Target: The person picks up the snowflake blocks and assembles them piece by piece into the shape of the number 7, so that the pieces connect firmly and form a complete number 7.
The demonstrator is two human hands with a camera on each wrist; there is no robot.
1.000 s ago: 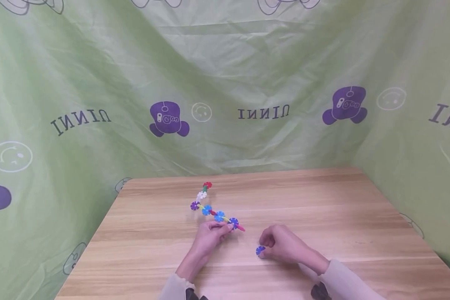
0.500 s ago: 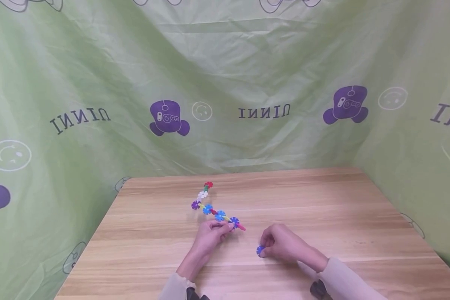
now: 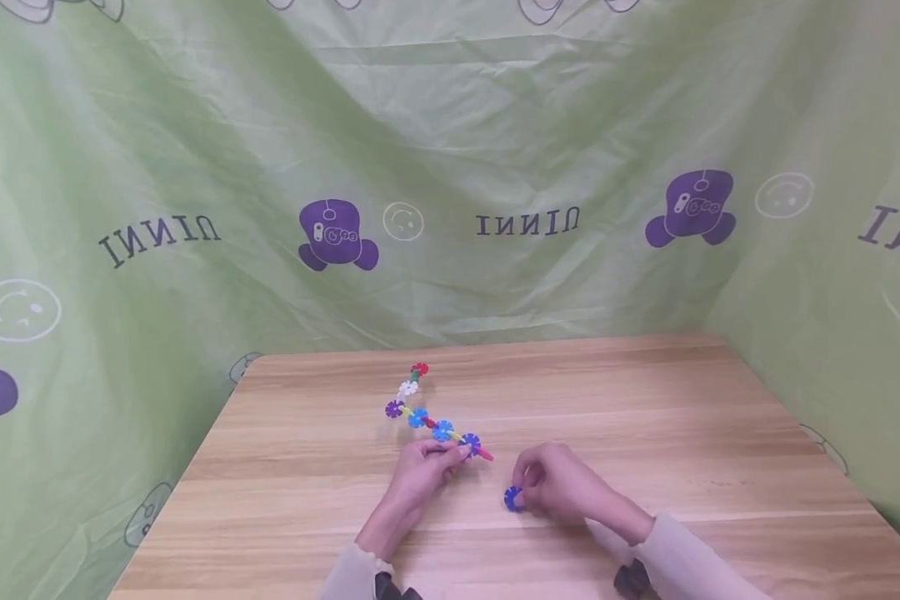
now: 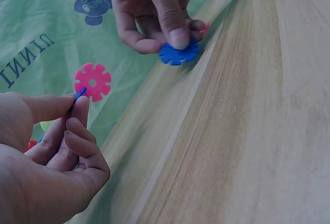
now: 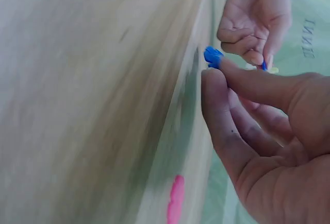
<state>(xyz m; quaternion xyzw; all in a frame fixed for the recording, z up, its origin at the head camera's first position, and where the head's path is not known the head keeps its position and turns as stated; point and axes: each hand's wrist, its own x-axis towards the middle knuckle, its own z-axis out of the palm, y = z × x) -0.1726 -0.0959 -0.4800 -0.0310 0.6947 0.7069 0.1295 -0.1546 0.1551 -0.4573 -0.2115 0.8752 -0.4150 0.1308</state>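
Note:
My left hand [image 3: 418,479] pinches the dark blue snowflake disc [image 3: 471,444] near the close end of a chain of notched plastic snowflake discs. A pink snowflake disc [image 4: 103,75] forms the tip of that end, edge-on in the head view. From there the chain runs away through light blue, purple and white discs to a red disc [image 3: 420,368]. To the right, my right hand [image 3: 558,483] holds a separate blue snowflake disc [image 3: 511,500] between thumb and finger, apart from the chain. A slim pink piece [image 5: 176,199] shows below the right hand in the right wrist view.
A wood-grain table [image 3: 645,400] lies under both hands. Green printed cloth [image 3: 450,150] hangs behind it and at both sides. Dark wrist straps [image 3: 633,579] show at the bottom of the head view.
My right hand has shifted slightly left, and its blue disc now shows more of its face. The left hand keeps its pinch on the chain, almost in the same place.

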